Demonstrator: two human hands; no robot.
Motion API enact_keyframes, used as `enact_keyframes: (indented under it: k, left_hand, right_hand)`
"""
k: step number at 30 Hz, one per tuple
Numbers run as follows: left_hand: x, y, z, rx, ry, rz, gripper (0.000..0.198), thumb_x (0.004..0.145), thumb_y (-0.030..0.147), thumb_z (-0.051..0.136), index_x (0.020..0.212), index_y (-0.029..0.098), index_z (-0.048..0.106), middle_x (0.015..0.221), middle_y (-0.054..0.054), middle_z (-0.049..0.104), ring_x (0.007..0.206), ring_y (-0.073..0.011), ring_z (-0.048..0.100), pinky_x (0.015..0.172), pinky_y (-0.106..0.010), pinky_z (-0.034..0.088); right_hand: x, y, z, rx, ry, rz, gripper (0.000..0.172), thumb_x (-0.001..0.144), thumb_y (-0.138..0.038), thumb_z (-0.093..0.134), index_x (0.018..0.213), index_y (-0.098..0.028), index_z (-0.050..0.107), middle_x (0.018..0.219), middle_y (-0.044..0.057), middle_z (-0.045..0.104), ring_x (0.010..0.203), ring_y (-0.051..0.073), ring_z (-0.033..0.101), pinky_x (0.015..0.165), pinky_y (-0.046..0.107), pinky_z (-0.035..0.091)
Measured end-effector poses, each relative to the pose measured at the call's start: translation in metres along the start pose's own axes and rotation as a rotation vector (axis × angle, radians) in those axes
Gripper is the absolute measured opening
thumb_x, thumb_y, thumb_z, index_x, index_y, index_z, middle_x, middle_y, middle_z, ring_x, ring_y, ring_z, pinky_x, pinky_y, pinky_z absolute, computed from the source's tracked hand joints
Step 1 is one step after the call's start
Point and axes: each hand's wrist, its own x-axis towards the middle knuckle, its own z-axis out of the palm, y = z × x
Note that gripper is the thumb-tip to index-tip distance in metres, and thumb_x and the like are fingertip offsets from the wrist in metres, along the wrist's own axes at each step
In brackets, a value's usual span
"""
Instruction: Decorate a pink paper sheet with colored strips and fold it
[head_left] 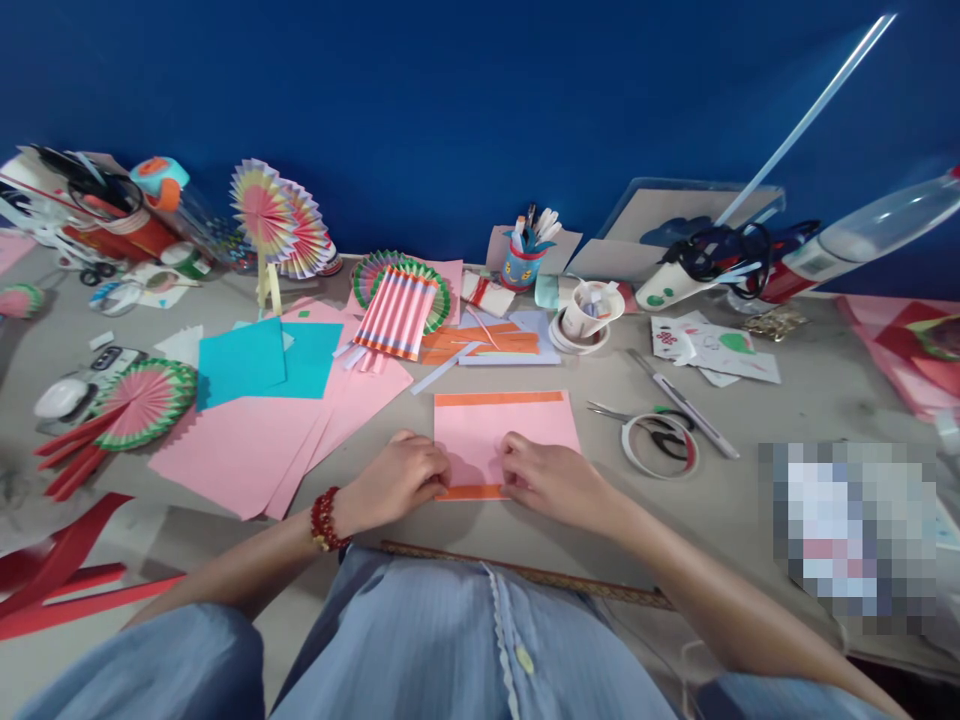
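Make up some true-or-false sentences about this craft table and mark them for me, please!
1. The left hand and right hand are both at the pink sheet with orange strips. True.
2. The bracelet is on the right wrist. False: the red bracelet is on the left wrist.
3. The tape roll lies to the right of that sheet. True.
4. The turquoise sheets are to its right too. False: the turquoise sheets are to its left.
5. The wall is dark blue. True.

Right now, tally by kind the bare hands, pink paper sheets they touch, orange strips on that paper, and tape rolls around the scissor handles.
Left hand and right hand: 2
Pink paper sheet: 1
Orange strips: 2
Tape roll: 1
Total: 6
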Motion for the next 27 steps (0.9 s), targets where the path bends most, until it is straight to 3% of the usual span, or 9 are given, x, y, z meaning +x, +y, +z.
enact_keyframes:
  k: [27]
  left_hand:
    - [-0.001,0.0028,-0.0001,0.115,-0.011,0.038,0.011,0.095,0.022,0.055,0.086,0.018,0.057,0.085,-0.001,0.065,0.085,-0.0182,0.057,0.082,-0.033,0.031]
  right_hand:
    - [-0.0005,0.0019,0.0011,-0.014,-0.002,0.002,0.012,0.092,-0.028,0.055,0.095,-0.021,0.065,0.115,0.005,0.056,0.088,0.015,0.063,0.069,0.024,0.04]
